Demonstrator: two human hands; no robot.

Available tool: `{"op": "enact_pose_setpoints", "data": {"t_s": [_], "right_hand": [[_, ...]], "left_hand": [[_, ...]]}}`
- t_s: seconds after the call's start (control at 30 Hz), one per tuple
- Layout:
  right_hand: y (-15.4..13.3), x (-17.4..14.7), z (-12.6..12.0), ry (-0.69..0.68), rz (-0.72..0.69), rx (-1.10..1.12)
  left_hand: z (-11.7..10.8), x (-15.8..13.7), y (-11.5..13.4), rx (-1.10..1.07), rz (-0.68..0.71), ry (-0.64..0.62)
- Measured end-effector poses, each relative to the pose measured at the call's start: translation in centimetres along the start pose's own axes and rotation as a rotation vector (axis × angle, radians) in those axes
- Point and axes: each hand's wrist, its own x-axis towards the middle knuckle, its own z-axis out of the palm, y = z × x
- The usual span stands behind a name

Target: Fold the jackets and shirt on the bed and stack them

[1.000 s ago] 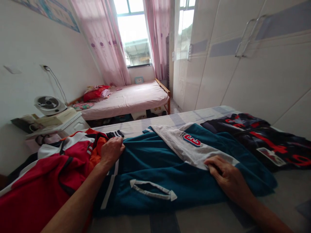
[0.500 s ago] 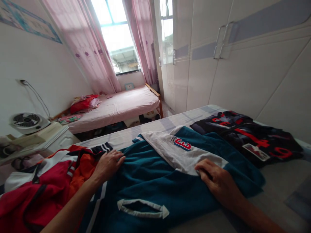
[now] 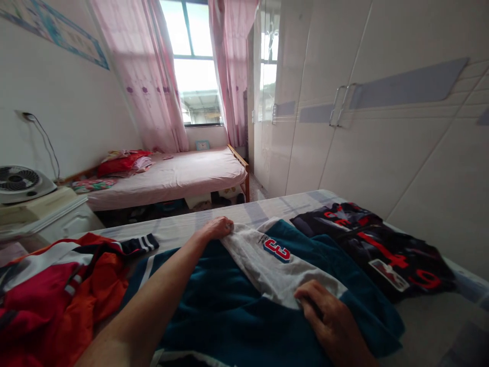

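A teal and grey sports top (image 3: 277,285) lies spread on the bed in front of me, a red and blue number 3 on its grey panel. My left hand (image 3: 218,228) reaches across it and is closed on the far left end of the grey panel. Nearer to me, my right hand (image 3: 323,306) pinches the panel's near edge between thumb and fingers. White piping runs along the top's left side, partly hidden under my left forearm.
Red, orange and white clothing (image 3: 57,285) lies heaped at the left. A black garment with red lettering (image 3: 376,250) rests at the right. Beyond the bed (image 3: 305,200) stand a white wardrobe (image 3: 305,153), a second, pink-covered bed (image 3: 191,171) and a fan (image 3: 23,183) on a cabinet.
My left hand has moved from the top's left side out to the grey panel's far end and closed there. My right hand keeps its pinch. The camera view has tilted up.
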Motion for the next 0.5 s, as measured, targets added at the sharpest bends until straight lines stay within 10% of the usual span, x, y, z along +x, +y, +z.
{"op": "enact_pose_setpoints", "data": {"t_s": [0.3,0.5], "right_hand": [[-0.3,0.1,-0.2,0.016,-0.012,0.01],[-0.6,0.2,-0.4,0.004,0.004,-0.019]], "left_hand": [[-1.5,-0.6,2.0,0.113,0.078,0.086],[-6.4,-7.7,2.4,0.107,0.205,0.336]]}}
